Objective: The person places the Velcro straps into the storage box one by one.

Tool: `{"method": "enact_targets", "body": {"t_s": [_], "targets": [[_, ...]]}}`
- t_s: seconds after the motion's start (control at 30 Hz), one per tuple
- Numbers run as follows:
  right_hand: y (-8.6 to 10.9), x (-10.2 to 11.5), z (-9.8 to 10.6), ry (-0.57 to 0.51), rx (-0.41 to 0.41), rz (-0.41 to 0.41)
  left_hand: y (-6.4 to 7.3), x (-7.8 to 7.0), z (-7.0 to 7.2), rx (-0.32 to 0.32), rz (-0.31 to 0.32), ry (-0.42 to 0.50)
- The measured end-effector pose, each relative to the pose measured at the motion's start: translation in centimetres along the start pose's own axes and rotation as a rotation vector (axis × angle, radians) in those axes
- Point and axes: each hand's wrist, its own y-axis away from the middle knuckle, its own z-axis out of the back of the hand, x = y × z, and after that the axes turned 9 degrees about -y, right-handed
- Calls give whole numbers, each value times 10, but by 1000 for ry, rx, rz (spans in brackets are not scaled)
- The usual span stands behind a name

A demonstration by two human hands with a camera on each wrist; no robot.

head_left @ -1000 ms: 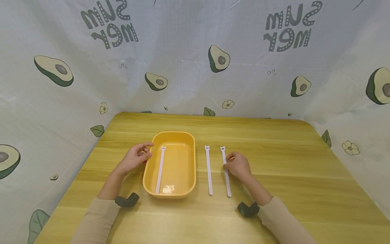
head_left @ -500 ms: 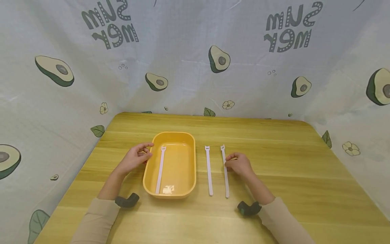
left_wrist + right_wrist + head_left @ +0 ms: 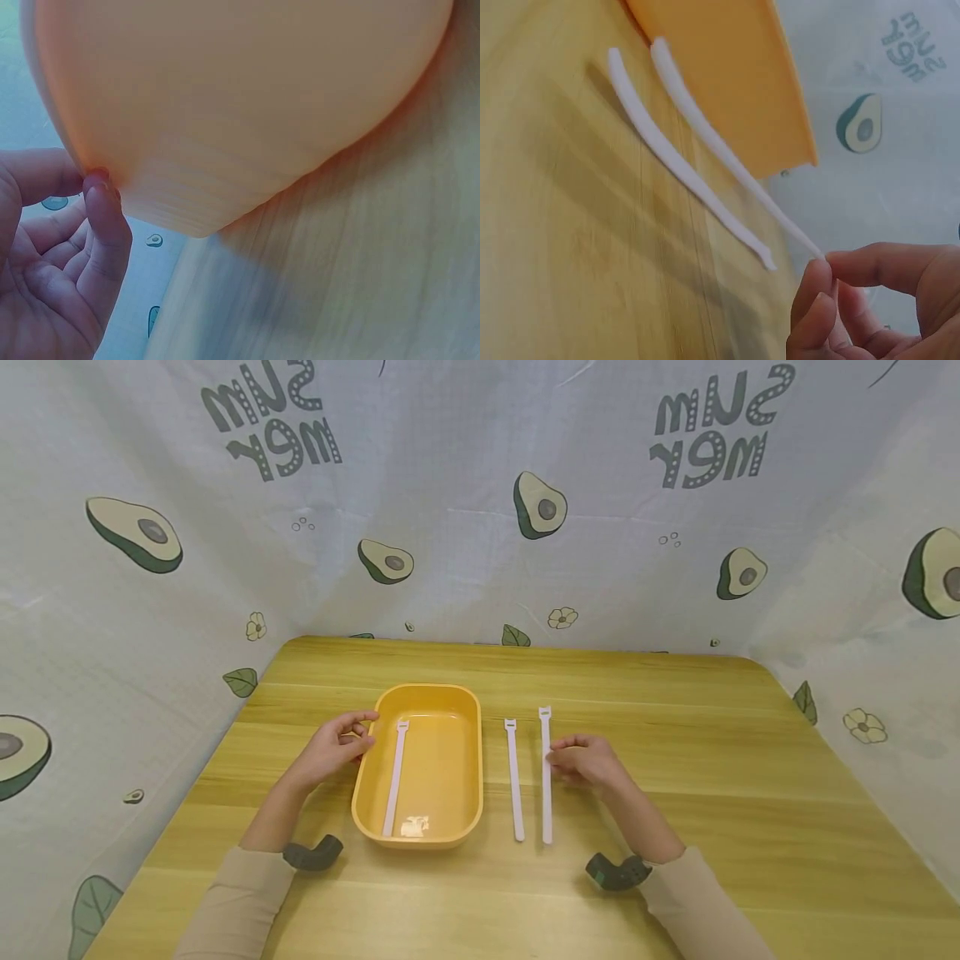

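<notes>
My left hand [image 3: 333,747] holds the left rim of a yellow plastic tray [image 3: 442,777]; the left wrist view shows thumb and finger pinching its edge. Inside the tray, near its left wall, lies a white cable strap [image 3: 395,781] with a slotted head. Between thumb and fingers, my right hand [image 3: 588,760] pinches another white cable strap [image 3: 546,810] partway along. In the right wrist view this held strap [image 3: 712,139] hangs above the table, its slotted end hidden by the fingers. A third cable strap [image 3: 515,781] lies on the table between tray and right hand.
The wood-grain table [image 3: 712,777] extends to the right of the hands. A white curtain [image 3: 465,485] printed with avocados surrounds its back and sides. A dark curved wrist piece sits at each cuff, left [image 3: 312,853] and right [image 3: 617,871].
My right hand has lifted its cable strap off the table and turned it straighter, shifting it slightly left. My left hand and the tray have stayed put.
</notes>
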Motion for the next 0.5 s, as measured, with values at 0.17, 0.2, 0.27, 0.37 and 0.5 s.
{"method": "enact_targets", "body": {"t_s": [0.17,0.2,0.27,0.37,0.5], "targets": [[2,2,-4,-65,36,-4,1,-1,0,2,3,-1],[3,2,-4,-74,44,-3,1,-1,0,3,2,-1],[4,4,-6,-94,61,0,1,0,0,3,0,0],[7,7,-9,-127,73,-2,1,0,0,2,-5,-1],[11,9,-11,-166,97,3,0,0,0,3,-10,2]]}}
